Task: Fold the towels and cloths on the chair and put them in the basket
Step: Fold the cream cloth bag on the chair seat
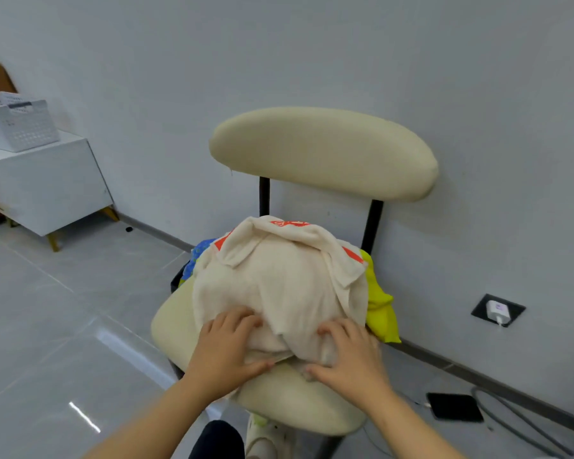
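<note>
A cream towel with orange markings (289, 276) lies heaped on top of a pile on the cream chair (322, 150). Under it peek a blue cloth (193, 260) at the left and a yellow-green cloth (380, 309) at the right. My left hand (227, 349) and my right hand (348, 352) both grip the cream towel's near edge, fingers curled into the fabric, thumbs beneath the hem. The white perforated basket (20, 124) stands on a white cabinet (47, 183) far to the left.
The chair backs onto a grey wall. A black phone (454, 405) with a cable lies on the floor at the right, below a wall socket with a white charger (497, 311). Glossy grey tiles stretch between the chair and the cabinet. My shoe (265, 435) shows under the seat.
</note>
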Demonstrator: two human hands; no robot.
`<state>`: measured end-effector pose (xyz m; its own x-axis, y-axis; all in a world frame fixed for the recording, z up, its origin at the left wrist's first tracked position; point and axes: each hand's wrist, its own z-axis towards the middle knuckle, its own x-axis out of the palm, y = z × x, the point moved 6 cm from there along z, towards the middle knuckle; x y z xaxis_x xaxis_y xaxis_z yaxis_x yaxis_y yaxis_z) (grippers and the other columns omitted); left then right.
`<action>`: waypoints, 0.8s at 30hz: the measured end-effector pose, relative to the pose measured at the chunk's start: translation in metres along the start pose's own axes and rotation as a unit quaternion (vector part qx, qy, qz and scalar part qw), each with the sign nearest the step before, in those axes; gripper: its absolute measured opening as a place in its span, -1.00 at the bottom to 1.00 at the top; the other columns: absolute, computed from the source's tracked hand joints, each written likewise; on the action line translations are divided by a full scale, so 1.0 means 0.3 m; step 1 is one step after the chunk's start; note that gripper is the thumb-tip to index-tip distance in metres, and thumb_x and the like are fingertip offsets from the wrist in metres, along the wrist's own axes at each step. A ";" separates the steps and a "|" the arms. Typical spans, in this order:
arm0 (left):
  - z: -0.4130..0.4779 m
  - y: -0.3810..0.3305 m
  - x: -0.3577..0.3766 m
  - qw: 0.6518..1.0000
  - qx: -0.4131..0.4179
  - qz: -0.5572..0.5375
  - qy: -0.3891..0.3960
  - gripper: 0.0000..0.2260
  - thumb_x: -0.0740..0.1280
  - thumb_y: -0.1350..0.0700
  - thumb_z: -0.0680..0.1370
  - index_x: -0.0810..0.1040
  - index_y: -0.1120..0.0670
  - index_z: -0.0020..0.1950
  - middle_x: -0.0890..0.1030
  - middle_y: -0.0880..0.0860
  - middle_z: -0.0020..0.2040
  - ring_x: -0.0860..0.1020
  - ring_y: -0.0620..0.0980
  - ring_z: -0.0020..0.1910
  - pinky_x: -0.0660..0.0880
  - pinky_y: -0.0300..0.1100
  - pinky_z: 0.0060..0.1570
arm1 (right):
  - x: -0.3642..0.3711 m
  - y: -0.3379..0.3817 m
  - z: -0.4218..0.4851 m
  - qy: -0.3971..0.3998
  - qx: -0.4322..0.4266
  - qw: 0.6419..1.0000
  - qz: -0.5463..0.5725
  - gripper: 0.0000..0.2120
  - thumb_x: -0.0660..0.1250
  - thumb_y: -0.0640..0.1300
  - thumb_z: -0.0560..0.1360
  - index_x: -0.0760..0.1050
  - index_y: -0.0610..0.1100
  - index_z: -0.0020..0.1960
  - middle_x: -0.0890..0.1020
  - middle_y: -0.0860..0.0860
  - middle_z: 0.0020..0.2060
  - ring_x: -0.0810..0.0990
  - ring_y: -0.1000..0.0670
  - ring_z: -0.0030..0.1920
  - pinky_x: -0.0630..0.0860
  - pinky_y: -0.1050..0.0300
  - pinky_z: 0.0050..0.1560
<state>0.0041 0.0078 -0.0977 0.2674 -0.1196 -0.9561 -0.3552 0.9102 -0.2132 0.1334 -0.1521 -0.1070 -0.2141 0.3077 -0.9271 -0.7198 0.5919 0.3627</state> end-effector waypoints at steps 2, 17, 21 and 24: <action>-0.008 -0.005 0.010 0.999 -0.004 0.037 -0.011 -0.40 0.37 -0.29 0.16 0.41 -0.11 0.14 0.54 -0.07 0.08 0.52 -0.05 0.01 0.53 -0.13 -0.16 | -0.009 -0.023 -0.017 -0.064 0.004 0.997 -0.047 -0.43 0.27 0.30 0.08 0.40 0.16 0.06 0.51 0.15 0.00 0.53 0.02 -0.02 0.44 0.11 -0.09; 0.085 -0.058 -0.201 0.979 -0.102 -0.147 -0.101 -0.81 0.10 0.17 0.62 0.44 -0.02 0.13 0.51 -0.11 -0.11 0.44 -0.13 -0.20 0.31 -0.38 -0.29 | -0.061 0.050 -0.009 -0.060 -0.036 0.997 -0.023 -0.55 0.19 0.12 0.25 0.52 0.06 0.11 0.53 0.12 0.15 0.56 -0.01 0.15 0.50 0.03 0.02; 0.109 -0.049 -0.284 0.975 -0.099 -0.162 -0.117 -0.80 0.10 0.15 0.62 0.45 -0.07 0.13 0.50 -0.16 -0.11 0.47 -0.15 -0.13 0.29 -0.42 -0.27 | -0.170 0.037 0.045 -0.110 0.045 0.974 0.190 -0.85 0.20 -0.26 0.46 0.50 -0.07 -0.13 0.60 -0.03 -0.18 0.54 -0.11 -0.13 0.38 0.04 -0.19; 0.140 -0.076 -0.377 0.971 -0.090 -0.172 -0.136 -0.82 0.11 0.16 0.63 0.47 -0.01 0.12 0.47 -0.11 -0.15 0.43 -0.09 -0.16 0.25 -0.31 -0.31 | -0.322 0.044 0.058 -0.157 0.057 0.930 0.328 -0.80 0.16 -0.33 0.50 0.42 -0.05 -0.15 0.55 -0.06 -0.21 0.47 -0.09 -0.17 0.29 0.09 -0.21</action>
<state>0.0197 0.0172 0.0237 0.6167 -0.2715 -0.7389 -0.3482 0.7477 -0.5654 0.1561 -0.1610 -0.0110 -0.3658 0.8226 -0.4354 -0.4232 0.2697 0.8650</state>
